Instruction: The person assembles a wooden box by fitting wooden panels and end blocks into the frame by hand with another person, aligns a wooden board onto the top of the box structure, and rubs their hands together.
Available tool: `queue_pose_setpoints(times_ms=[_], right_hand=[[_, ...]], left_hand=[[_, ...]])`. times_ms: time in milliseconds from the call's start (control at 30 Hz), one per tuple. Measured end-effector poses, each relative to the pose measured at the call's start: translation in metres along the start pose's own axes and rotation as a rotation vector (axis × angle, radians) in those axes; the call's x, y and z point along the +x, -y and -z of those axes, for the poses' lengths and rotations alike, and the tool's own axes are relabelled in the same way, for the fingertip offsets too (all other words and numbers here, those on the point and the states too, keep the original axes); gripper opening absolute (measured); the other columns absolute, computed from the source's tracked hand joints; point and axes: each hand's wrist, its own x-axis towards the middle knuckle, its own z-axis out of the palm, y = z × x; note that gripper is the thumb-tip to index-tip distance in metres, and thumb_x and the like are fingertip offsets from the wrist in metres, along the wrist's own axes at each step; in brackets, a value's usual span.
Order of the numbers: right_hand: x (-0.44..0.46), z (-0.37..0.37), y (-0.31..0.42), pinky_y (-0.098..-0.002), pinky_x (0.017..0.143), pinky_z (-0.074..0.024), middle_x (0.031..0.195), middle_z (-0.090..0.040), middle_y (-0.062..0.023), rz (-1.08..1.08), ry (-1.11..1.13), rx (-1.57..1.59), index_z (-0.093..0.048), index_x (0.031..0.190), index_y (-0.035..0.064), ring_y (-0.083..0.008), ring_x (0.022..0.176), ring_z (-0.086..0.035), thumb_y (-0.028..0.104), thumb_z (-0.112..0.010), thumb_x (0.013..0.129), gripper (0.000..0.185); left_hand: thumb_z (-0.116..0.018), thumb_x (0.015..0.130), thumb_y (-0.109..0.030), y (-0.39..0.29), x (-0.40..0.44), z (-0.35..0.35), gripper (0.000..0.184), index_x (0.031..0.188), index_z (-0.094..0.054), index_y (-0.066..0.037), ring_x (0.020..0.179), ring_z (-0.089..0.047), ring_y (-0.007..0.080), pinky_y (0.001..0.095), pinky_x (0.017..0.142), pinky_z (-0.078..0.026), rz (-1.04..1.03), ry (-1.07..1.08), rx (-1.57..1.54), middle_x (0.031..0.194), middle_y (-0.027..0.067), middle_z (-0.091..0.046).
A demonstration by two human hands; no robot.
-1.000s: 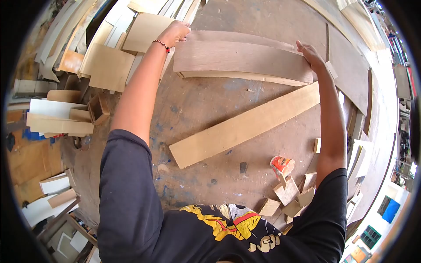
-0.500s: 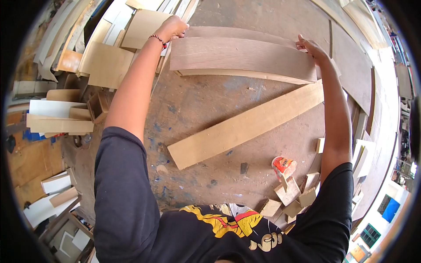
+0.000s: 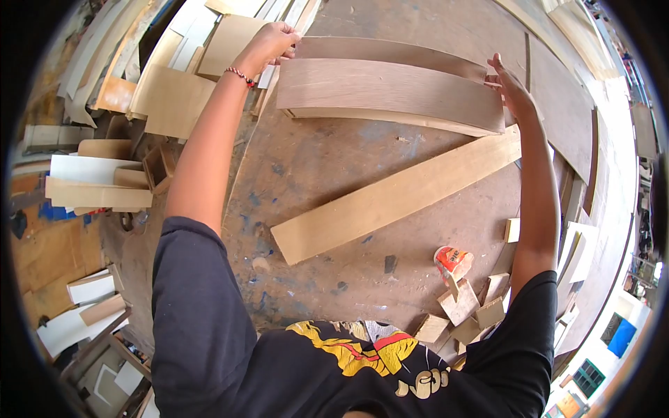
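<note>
A thin brown wooden panel stretches between my hands at the far side of the workbench. My left hand is closed, pinching its left end. At the right end, my right hand has its fingers on the panel, with one finger raised away from it. Just in front of the panel is a long wooden box-like piece with a brown face and a paler lower edge. A plain wooden board lies diagonally nearer to me, its right end close to the box-like piece. My right forearm passes over that side.
On the stained workbench, a red and white cup stands beside several small wood blocks near my right elbow. Stacked board offcuts fill the left side. Large sheets lie at the right.
The thin panel has shifted up and right, widening the gap behind the box-like piece. My right hand has moved slightly right, and one finger now points up.
</note>
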Motion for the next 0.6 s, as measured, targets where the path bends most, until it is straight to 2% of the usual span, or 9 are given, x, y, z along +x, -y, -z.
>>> queue_pose_setpoints(times_ms=[67, 133, 267, 367, 433, 533, 600], right_hand=[[-0.017, -0.001, 0.008, -0.0536, 0.094, -0.0253, 0.124, -0.045, -0.0125, 0.020, -0.047, -0.037, -0.041, 0.129, 0.0148, -0.0299, 0.116, -0.040, 0.074, -0.032, 0.076, 0.080], [-0.019, 0.005, 0.004, -0.0533, 0.094, -0.0260, 0.121, -0.048, -0.0124, 0.054, 0.047, -0.125, -0.046, 0.126, 0.0177, -0.0293, 0.116, -0.041, 0.075, -0.030, 0.076, 0.078], [-0.031, 0.004, -0.001, -0.0524, 0.092, -0.0292, 0.115, -0.052, -0.0139, 0.114, 0.004, -0.141, -0.052, 0.121, 0.0154, -0.0295, 0.114, -0.043, 0.074, -0.029, 0.077, 0.077], [-0.038, 0.003, -0.007, -0.0488, 0.089, -0.0341, 0.112, -0.055, -0.0137, 0.161, -0.041, -0.192, -0.055, 0.117, 0.0135, -0.0292, 0.110, -0.047, 0.073, -0.033, 0.077, 0.075], [-0.040, 0.001, -0.011, -0.0443, 0.085, -0.0383, 0.105, -0.060, -0.0107, 0.186, -0.080, -0.215, -0.060, 0.110, 0.0117, -0.0257, 0.104, -0.051, 0.069, -0.038, 0.079, 0.069], [-0.040, 0.004, -0.015, -0.0418, 0.083, -0.0399, 0.097, -0.063, -0.0061, 0.192, -0.009, -0.204, -0.063, 0.105, 0.0115, -0.0204, 0.097, -0.054, 0.064, -0.042, 0.081, 0.061], [-0.042, 0.002, -0.017, -0.0393, 0.081, -0.0406, 0.093, -0.063, -0.0050, 0.204, -0.025, -0.190, -0.063, 0.103, 0.0106, -0.0185, 0.092, -0.054, 0.062, -0.043, 0.082, 0.059]], left_hand=[[-0.056, 0.084, -0.029, -0.002, -0.006, 0.002, 0.028, 0.100, -0.053, -0.006, 0.076, -0.055, 0.0101, 0.0225, 0.059, -0.043, -0.017, -0.011, -0.015, 0.092, 0.0043, -0.057], [-0.056, 0.085, -0.030, 0.003, -0.007, 0.004, 0.031, 0.104, -0.053, -0.006, 0.078, -0.056, 0.0102, 0.0241, 0.063, -0.044, -0.045, 0.008, -0.074, 0.093, 0.0051, -0.058], [-0.055, 0.085, -0.031, 0.011, -0.019, 0.002, 0.036, 0.112, -0.052, -0.007, 0.076, -0.057, 0.0107, 0.0254, 0.067, -0.045, -0.128, -0.056, -0.125, 0.092, 0.0048, -0.060], [-0.057, 0.085, -0.032, 0.015, -0.023, 0.003, 0.036, 0.111, -0.056, -0.007, 0.076, -0.056, 0.0102, 0.0265, 0.069, -0.046, -0.189, -0.019, -0.053, 0.087, 0.0037, -0.061], [-0.059, 0.084, -0.034, 0.016, -0.026, 0.004, 0.034, 0.100, -0.062, -0.005, 0.077, -0.056, 0.0095, 0.0261, 0.069, -0.046, -0.194, 0.080, 0.043, 0.084, 0.0026, -0.061], [-0.061, 0.081, -0.036, 0.017, -0.034, 0.004, 0.035, 0.091, -0.064, -0.003, 0.077, -0.055, 0.0086, 0.0259, 0.070, -0.045, -0.248, 0.092, 0.020, 0.081, 0.0018, -0.061], [-0.062, 0.081, -0.036, 0.017, -0.037, 0.004, 0.035, 0.091, -0.064, -0.003, 0.077, -0.055, 0.0085, 0.0255, 0.070, -0.045, -0.240, 0.098, -0.009, 0.081, 0.0015, -0.061]])
